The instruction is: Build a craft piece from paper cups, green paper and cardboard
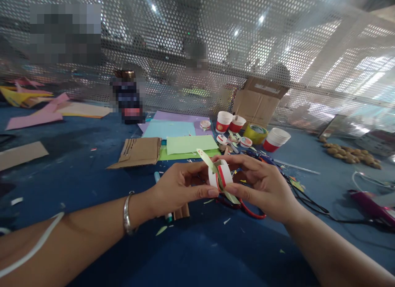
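The blue worktop [185, 260] is spreading below left grip [182, 184] and right grip [262, 182], which are pinching a paper ring [227, 172] and green strip [206, 160], ideally lightly, avoiding creases

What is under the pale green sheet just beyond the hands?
A brighter green sheet shows beneath the pale green sheet, sticking out along its near edge. Whether the light blue sheet also runs under it, I can't tell; the rest is covered.
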`<action>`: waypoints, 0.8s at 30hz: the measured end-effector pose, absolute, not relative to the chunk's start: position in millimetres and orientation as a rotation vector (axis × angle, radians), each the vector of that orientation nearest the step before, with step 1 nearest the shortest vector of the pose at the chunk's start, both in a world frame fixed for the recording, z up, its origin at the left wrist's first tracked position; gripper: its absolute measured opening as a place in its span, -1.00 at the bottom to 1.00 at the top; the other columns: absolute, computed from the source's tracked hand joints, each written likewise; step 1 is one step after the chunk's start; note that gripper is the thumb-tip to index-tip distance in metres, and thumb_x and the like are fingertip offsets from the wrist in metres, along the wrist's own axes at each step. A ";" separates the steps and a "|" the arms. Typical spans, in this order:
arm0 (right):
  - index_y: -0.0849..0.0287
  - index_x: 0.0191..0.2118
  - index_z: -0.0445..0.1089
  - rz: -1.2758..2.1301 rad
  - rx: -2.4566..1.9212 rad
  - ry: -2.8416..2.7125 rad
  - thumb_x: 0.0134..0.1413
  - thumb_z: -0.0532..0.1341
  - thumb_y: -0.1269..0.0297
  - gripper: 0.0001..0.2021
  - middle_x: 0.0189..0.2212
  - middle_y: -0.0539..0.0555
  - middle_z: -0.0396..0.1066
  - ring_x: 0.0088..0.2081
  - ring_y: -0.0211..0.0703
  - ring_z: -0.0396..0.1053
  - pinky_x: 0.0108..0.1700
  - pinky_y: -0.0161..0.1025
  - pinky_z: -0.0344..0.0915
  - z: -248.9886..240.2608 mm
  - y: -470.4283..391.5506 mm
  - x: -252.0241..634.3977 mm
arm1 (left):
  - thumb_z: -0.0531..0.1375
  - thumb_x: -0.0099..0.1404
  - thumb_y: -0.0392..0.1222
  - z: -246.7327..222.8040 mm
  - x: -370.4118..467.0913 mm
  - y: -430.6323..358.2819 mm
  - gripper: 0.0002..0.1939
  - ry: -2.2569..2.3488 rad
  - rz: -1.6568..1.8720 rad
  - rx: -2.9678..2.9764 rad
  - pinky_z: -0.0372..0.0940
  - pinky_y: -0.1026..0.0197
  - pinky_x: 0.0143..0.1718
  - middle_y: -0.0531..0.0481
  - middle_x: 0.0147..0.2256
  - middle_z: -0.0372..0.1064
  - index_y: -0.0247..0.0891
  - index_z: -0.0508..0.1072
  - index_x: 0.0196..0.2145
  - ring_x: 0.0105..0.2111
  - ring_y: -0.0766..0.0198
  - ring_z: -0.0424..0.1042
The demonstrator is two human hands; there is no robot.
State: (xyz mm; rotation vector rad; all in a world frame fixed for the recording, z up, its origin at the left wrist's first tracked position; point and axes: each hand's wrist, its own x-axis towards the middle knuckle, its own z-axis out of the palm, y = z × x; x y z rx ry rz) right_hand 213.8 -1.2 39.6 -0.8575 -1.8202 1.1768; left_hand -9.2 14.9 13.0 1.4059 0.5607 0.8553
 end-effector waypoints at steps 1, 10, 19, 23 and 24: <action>0.05 0.16 0.41 1.185 -0.864 -1.816 0.13 0.39 0.27 -0.53 -0.03 0.14 0.49 -0.04 -0.05 0.47 0.02 -0.05 0.48 39.4 -1.2 213.9 | 0.40 0.17 -0.19 13.2 -8.8 14.8 -0.66 0.560 0.853 1.392 0.38 0.02 0.05 -0.11 -0.11 0.60 -0.27 0.59 -0.08 -0.09 0.09 0.55; 0.09 0.11 0.43 1.184 -0.906 -1.787 0.11 0.40 0.27 -0.57 -0.05 0.15 0.49 -0.06 -0.04 0.46 -0.04 -0.08 0.50 40.5 -2.9 212.6 | 0.37 0.21 -0.24 13.7 -10.2 17.6 -0.73 0.502 0.814 1.360 0.35 0.08 0.05 -0.05 -0.16 0.59 -0.24 0.60 -0.11 -0.11 0.16 0.54; 0.09 0.11 0.42 1.082 -0.916 -1.856 0.13 0.38 0.22 -0.57 -0.03 0.16 0.50 -0.07 -0.04 0.50 -0.05 -0.10 0.51 39.3 -2.3 212.2 | 0.39 0.18 -0.18 11.1 -12.2 22.1 -0.75 0.530 0.778 1.394 0.33 0.01 0.08 -0.06 -0.18 0.57 -0.26 0.58 -0.17 -0.10 0.12 0.52; 0.09 0.13 0.40 1.031 -0.952 -1.889 0.14 0.38 0.21 -0.56 -0.04 0.16 0.50 -0.09 -0.04 0.51 -0.07 -0.13 0.50 35.9 -1.7 213.0 | 0.37 0.21 -0.17 11.8 -10.8 20.7 -0.71 0.533 0.797 1.387 0.33 0.01 0.09 -0.09 -0.14 0.56 -0.26 0.57 -0.10 -0.08 0.13 0.51; 0.08 0.14 0.40 1.014 -0.957 -1.900 0.14 0.38 0.21 -0.55 -0.04 0.15 0.49 -0.09 -0.05 0.51 -0.08 -0.14 0.50 34.6 -1.6 213.1 | 0.37 0.22 -0.16 11.8 -10.5 19.6 -0.69 0.529 0.802 1.384 0.33 0.01 0.10 -0.09 -0.14 0.56 -0.27 0.57 -0.09 -0.08 0.13 0.51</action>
